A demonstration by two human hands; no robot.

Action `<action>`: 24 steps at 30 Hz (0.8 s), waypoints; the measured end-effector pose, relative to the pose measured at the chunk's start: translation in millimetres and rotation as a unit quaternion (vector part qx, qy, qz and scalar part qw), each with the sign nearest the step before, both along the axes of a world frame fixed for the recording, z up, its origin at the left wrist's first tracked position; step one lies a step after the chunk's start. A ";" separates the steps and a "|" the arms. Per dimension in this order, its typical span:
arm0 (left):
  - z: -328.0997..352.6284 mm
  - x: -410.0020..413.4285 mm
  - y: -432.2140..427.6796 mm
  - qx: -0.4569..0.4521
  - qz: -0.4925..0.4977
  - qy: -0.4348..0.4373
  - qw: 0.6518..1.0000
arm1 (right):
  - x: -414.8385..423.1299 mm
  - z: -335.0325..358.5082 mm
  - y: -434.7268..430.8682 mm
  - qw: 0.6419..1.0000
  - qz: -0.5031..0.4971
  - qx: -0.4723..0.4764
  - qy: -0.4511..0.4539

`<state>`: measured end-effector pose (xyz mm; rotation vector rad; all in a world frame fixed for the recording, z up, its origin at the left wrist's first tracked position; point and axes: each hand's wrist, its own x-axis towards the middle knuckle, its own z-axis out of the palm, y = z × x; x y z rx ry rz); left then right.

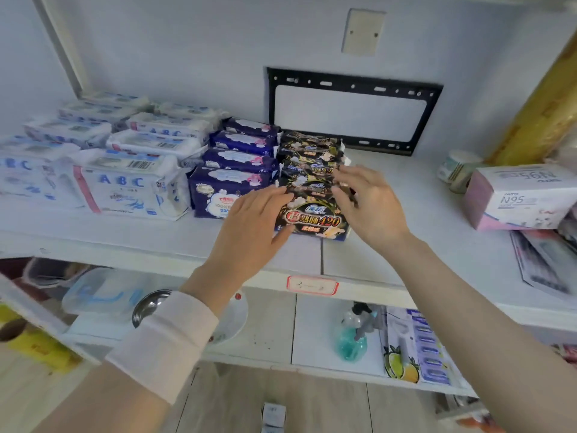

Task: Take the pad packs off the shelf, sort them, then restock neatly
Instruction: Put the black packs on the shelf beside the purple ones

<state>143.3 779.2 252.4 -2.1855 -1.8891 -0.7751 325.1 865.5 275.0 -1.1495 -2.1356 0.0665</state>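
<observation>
Left hand (249, 226) lies flat, fingers straight, on the top left of the front black pack (315, 215), while the right hand (365, 201) curls its fingers round that pack's right end. It stands on the shelf (406, 245) at the head of the row of black packs (309, 148), just beside the navy packs (237, 160). These are glossy, slick film wrappers over soft, squashy rectangles (no rigid sides here), so a lopsided squeeze could, I'd judge, buckle the pack or let it slip free and topple the upright ones behind it.
</observation>
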 end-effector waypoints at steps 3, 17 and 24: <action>-3.6 -13.2 -32.2 -0.014 -0.009 -0.011 1.000 | -8.9 -8.7 -43.4 0.999 -0.014 0.041 -0.009; -82.8 -34.7 -165.0 -0.058 -0.016 -0.025 0.998 | -14.6 -126.1 -222.1 0.998 -0.055 -0.023 -0.012; -160.8 0.4 -235.6 -0.118 -0.006 -0.059 0.991 | 15.8 -224.2 -319.5 0.992 -0.071 -0.107 -0.006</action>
